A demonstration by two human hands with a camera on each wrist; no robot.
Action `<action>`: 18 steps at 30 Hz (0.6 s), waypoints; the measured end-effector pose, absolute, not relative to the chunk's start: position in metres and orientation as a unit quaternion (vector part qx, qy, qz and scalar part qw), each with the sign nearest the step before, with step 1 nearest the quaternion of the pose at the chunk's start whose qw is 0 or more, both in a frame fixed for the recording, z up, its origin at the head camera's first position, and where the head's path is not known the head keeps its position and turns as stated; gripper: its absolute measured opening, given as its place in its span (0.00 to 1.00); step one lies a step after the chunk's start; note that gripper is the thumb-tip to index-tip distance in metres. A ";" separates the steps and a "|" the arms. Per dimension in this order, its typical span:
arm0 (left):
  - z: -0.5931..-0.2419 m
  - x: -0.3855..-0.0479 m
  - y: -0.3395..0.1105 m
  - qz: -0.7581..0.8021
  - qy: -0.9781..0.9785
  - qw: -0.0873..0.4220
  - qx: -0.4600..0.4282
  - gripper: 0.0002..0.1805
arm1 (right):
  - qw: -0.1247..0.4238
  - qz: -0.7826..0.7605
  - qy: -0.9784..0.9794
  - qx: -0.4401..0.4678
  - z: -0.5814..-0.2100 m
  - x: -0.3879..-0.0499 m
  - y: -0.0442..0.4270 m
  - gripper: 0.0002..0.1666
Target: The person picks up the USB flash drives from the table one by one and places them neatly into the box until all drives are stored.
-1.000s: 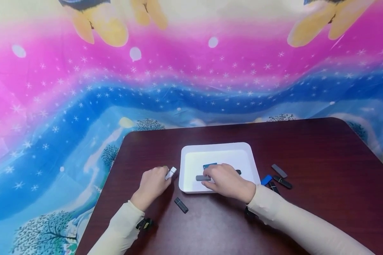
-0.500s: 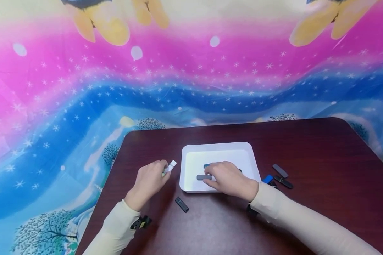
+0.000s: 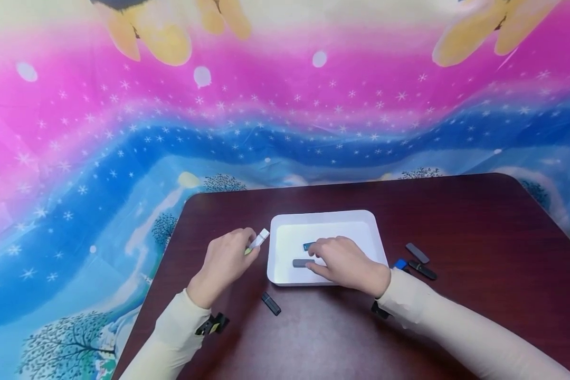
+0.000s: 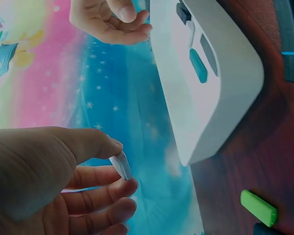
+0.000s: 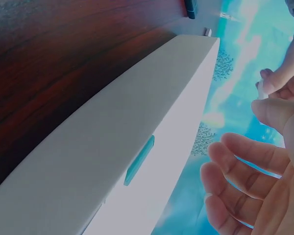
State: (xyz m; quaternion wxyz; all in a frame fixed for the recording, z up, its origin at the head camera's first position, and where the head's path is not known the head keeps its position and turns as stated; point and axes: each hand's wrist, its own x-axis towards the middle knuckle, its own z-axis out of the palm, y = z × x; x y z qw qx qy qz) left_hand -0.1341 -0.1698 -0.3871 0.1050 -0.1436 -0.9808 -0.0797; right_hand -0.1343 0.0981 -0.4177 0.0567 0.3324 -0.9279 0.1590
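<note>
My left hand (image 3: 225,261) pinches a white USB stick (image 3: 261,238) between thumb and fingers, raised just left of the white tray (image 3: 285,224). Over the tray hovers my right hand (image 3: 349,264); in the right wrist view its fingers are spread and loosely bent around nothing. Inside the tray lie a grey USB stick (image 3: 301,263) and a teal one (image 3: 309,246), partly covered by the right hand in the head view. The left wrist view also shows a black stick (image 4: 183,13) and a slim white one (image 4: 191,34) in there.
A black USB stick (image 3: 271,304) lies before the tray's left corner. Below the left hand is a green stick (image 4: 258,208) on the table. Right of the tray sit grey (image 3: 417,253), black (image 3: 422,269) and blue (image 3: 400,264) sticks. A printed curtain hangs behind the table.
My left hand has risen and moved slightly toward the tray with the white USB stick. My right hand has drawn back a little to the right, uncovering more of the teal stick.
</note>
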 end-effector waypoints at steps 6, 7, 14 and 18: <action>-0.380 -0.137 -0.157 -0.074 -0.982 0.092 -0.149 0.06 | 0.058 0.155 -0.932 0.321 -0.417 -0.133 0.105 0.15; -0.379 -0.137 -0.154 -0.074 -0.982 0.090 -0.151 0.06 | 0.060 0.155 -0.932 0.322 -0.416 -0.133 0.107 0.15; -0.376 -0.142 -0.141 -0.064 -0.979 0.089 -0.170 0.07 | 0.064 0.152 -0.933 0.319 -0.416 -0.135 0.118 0.15; -0.377 -0.146 -0.134 -0.052 -0.980 0.082 -0.176 0.08 | 0.070 0.149 -0.935 0.313 -0.416 -0.137 0.125 0.14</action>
